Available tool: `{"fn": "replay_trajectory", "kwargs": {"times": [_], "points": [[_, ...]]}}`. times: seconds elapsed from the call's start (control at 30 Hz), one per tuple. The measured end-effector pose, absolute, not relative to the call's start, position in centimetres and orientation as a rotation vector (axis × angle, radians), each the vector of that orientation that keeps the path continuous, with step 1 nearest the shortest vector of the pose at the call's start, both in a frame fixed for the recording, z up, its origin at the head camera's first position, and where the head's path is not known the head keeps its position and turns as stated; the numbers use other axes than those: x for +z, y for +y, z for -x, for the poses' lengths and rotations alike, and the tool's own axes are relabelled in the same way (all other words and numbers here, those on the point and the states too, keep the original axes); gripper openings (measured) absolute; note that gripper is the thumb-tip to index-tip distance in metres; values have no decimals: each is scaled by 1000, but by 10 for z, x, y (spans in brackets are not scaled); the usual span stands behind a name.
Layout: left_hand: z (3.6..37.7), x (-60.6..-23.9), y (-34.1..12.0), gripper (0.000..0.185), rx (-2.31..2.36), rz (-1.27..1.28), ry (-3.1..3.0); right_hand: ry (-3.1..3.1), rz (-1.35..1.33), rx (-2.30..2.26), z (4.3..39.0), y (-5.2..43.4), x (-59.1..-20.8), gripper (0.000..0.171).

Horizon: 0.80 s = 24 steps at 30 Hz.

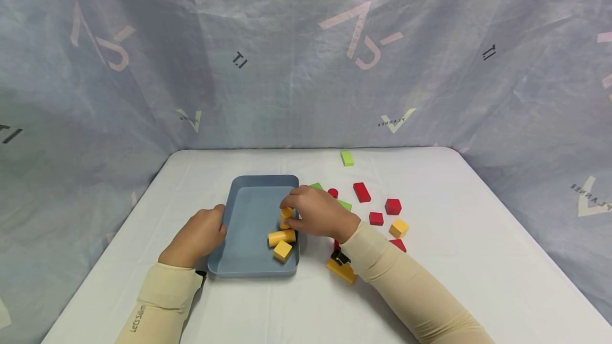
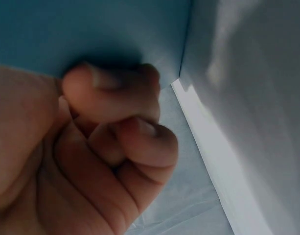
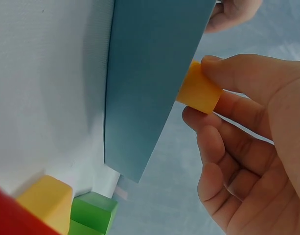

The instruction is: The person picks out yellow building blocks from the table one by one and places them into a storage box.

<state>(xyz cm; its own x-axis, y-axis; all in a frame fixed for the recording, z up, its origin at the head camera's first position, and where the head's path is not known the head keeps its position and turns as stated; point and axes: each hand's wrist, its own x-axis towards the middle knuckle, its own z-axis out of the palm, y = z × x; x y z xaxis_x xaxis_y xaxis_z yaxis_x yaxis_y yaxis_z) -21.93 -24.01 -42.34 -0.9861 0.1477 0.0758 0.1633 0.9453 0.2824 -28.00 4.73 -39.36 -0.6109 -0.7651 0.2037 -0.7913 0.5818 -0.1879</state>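
A blue-grey tray (image 1: pixel 253 211) lies on the white table. My left hand (image 1: pixel 198 235) grips its left wall, and the left wrist view shows that hand's curled fingers (image 2: pixel 125 93) against the blue side. At the right wall, my right hand (image 1: pixel 317 211) pinches a yellow block (image 1: pixel 286 218) between thumb and fingers. From the right wrist, this block shows just over the tray's rim, partly hidden by the wall. Inside the tray, close below that block, lie a yellow cylinder (image 1: pixel 281 237) and a yellow cube (image 1: pixel 282 251).
Right of the tray are several red blocks (image 1: pixel 362 192), another yellow cube (image 1: pixel 399 228) and a yellow piece (image 1: pixel 341 271) beside my right forearm. A light green block (image 1: pixel 347 158) lies near the back edge. More green pieces (image 1: pixel 344 205) are partly hidden behind my right hand.
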Motion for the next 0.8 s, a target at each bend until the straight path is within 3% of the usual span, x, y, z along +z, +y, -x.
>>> {"fn": "replay_trajectory", "kwargs": {"times": [0.8], "points": [[219,-423,-240,41,-455,248,-3034,-2651,-1378,291,283,45,-401,27]]}}
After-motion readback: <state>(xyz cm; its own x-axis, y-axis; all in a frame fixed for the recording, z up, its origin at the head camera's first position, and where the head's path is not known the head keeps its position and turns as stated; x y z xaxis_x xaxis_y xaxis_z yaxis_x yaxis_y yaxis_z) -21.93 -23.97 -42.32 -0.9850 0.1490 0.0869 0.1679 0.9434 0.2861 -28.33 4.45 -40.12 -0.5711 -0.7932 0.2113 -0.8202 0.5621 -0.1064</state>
